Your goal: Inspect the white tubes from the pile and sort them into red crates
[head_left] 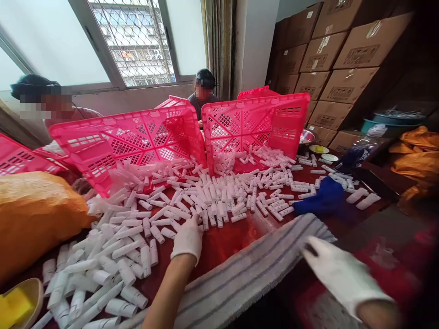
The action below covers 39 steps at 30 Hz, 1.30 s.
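The step in hand appears to be sorting or picking out printed white tubes (239, 218), which lie heaped across the red surface (222, 244) in front of tipped pink crates (254, 104). The gloved left hand (187, 240) reaches to the heap's near edge; whether it pinches one cannot be told. The gloved right hand (338, 269) blurs beside the striped towel (247, 276), its grip unclear. The next move likely calls for a light fingertip grasp on a single tube.
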Each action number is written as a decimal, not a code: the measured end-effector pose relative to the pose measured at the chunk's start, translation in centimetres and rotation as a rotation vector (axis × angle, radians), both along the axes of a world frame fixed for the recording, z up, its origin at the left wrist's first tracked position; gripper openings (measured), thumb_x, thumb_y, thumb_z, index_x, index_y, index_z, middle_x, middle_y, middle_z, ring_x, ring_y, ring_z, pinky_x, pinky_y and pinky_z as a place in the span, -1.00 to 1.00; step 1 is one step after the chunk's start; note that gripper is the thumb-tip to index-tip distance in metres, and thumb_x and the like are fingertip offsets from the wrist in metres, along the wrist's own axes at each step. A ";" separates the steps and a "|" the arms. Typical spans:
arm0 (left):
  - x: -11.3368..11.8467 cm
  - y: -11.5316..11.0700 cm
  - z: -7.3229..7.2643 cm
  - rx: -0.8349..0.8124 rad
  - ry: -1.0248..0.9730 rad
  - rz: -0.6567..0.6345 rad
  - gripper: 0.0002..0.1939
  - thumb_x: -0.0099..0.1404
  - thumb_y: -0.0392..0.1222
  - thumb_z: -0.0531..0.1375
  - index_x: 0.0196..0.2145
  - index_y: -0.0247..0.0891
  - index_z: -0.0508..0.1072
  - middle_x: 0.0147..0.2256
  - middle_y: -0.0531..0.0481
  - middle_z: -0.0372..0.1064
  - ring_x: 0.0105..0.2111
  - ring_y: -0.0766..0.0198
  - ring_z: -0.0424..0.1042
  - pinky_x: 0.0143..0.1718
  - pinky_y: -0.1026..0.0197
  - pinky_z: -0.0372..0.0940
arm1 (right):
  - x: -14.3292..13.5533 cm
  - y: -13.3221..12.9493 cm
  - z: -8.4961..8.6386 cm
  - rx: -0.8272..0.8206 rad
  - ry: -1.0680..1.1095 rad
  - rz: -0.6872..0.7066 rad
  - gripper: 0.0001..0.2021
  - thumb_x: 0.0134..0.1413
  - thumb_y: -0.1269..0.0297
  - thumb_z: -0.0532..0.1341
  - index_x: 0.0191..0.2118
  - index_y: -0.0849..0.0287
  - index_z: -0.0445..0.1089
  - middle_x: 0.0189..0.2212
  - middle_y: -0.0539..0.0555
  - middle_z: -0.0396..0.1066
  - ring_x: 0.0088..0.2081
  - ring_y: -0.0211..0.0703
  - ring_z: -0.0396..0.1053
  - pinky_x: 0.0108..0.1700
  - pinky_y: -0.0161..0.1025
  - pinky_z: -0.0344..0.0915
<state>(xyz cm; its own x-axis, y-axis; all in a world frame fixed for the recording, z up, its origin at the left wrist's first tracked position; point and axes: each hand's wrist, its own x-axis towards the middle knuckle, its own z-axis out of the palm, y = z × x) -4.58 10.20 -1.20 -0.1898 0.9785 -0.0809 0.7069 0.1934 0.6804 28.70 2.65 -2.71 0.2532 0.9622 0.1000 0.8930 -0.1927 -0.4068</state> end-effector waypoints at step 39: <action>5.7 -9.0 0.3 -0.646 -1.741 -0.005 -0.48 -0.05 0.24 0.32 -0.44 -0.26 0.29 -0.77 0.37 -0.17 -0.79 0.62 -0.42 -0.80 0.46 -0.32 | -13.0 4.4 2.7 -0.052 1.204 0.481 -0.67 -0.02 -0.04 0.25 -0.45 0.16 0.34 -0.53 -0.05 0.25 -0.45 -0.26 0.19 -0.36 -0.31 0.19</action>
<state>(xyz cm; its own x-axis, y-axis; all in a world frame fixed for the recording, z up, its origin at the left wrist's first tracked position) 1.11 1.15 -0.89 0.5083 0.7206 -0.4716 -0.6198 0.6863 0.3806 15.72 7.10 0.00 -0.2126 0.9771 0.0124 -0.0425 0.0034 -0.9991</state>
